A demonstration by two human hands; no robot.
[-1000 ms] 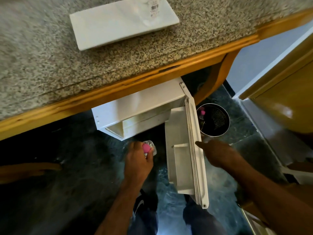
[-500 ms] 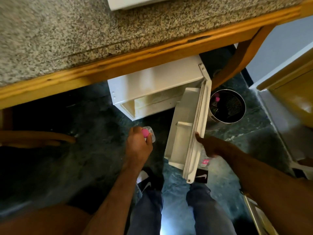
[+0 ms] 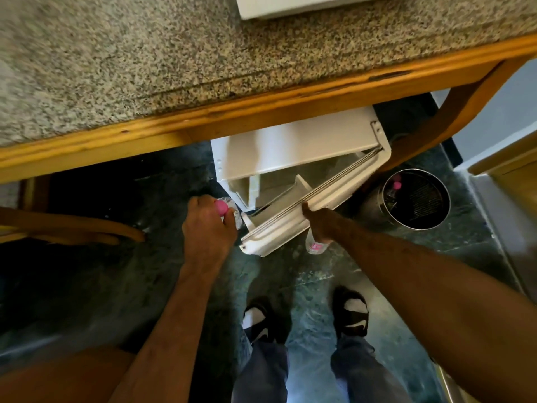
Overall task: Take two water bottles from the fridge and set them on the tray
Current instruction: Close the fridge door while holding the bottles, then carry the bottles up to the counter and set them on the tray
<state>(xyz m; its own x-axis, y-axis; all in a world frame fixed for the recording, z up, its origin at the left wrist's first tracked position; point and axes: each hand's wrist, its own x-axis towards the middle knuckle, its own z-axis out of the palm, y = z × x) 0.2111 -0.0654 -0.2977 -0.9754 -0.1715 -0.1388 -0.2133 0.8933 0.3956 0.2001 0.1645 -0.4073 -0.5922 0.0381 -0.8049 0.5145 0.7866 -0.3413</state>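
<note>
My left hand [image 3: 207, 228] is shut on a clear water bottle with a pink cap [image 3: 222, 207], held low in front of the small white fridge [image 3: 290, 149] under the counter. My right hand [image 3: 318, 225] has its forefinger on the outer edge of the fridge door [image 3: 293, 221], which stands partly open. A second clear bottle with pink print [image 3: 315, 247] sticks out beneath that hand, whose other fingers are curled on it. Only the near edge of the white tray [image 3: 305, 8] shows, at the top of the speckled countertop [image 3: 145, 62].
The counter has a wooden front edge [image 3: 261, 112] overhanging the fridge. A round metal bin [image 3: 415, 199] stands on the dark floor right of the door. A curved wooden chair part [image 3: 72, 228] is at the left. My feet in sandals [image 3: 305, 318] are below.
The fridge door has swung from wide open towards the fridge, with my right hand following it. My left hand has kept the bottle. The tray has slid almost out of view.
</note>
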